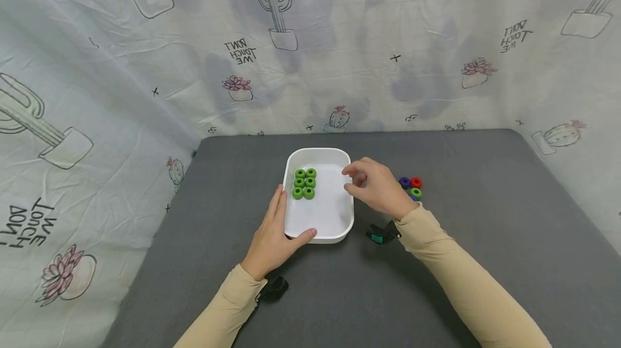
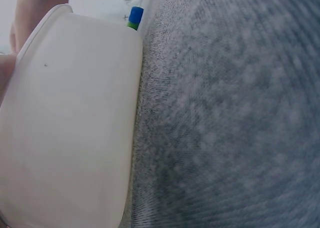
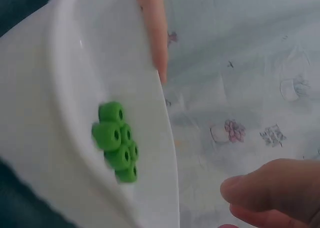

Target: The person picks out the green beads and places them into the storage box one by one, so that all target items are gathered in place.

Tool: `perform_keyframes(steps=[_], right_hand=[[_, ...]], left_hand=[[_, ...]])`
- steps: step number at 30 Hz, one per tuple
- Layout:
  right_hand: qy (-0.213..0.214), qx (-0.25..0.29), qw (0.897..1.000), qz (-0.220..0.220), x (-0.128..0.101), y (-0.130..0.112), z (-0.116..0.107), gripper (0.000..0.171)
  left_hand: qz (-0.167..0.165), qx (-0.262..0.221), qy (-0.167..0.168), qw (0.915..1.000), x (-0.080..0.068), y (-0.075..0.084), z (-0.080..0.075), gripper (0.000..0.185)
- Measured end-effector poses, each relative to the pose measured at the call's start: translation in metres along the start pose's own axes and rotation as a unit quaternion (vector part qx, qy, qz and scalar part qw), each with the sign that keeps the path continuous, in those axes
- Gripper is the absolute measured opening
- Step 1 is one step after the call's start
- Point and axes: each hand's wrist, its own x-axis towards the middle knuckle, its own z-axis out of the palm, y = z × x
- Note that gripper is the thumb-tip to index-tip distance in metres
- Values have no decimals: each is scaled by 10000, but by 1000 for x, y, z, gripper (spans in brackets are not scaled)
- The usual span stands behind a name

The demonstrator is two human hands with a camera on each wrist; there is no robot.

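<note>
A white tray [image 1: 335, 227] stands on the table with several green beads [image 1: 298, 182] lined up in two columns in its left half. My left hand [image 1: 271, 235] rests against the tray's front left corner, straight fingers along the outer left wall and thumb along the front rim. Over the tray's right rim is my right hand [image 1: 375, 183], thumb and fingertips apart with nothing showing between them. Just behind this hand lie loose beads: a red bead [image 1: 416, 182], a dark blue bead [image 1: 405, 182] and a green bead [image 1: 415, 193], partly hidden by the hand.
The grey table [image 1: 485, 218] spreads around the tray. A cactus-print curtain [image 1: 349, 57] hangs along its back and left side. Dark wrist straps [image 1: 383, 234] sit below each wrist. In the left wrist view, a blue bead [image 2: 135, 14] shows on top of a green one beyond the tray.
</note>
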Motion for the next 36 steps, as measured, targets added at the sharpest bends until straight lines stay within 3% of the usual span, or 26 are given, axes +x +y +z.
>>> perform_keyframes(steps=[16, 26, 36], right_hand=[[263, -217, 9978, 565, -34, 51, -35, 28], [496, -1052, 9905, 740, -53, 87, -46, 37], [553, -1616, 9803, 995, -62, 101, -44, 53]], left_hand=[[33, 73, 29, 10000, 0, -1, 2, 118], [49, 74, 30, 10000, 1, -1, 2, 118], [85, 162, 67, 9998, 0, -1, 3, 117]])
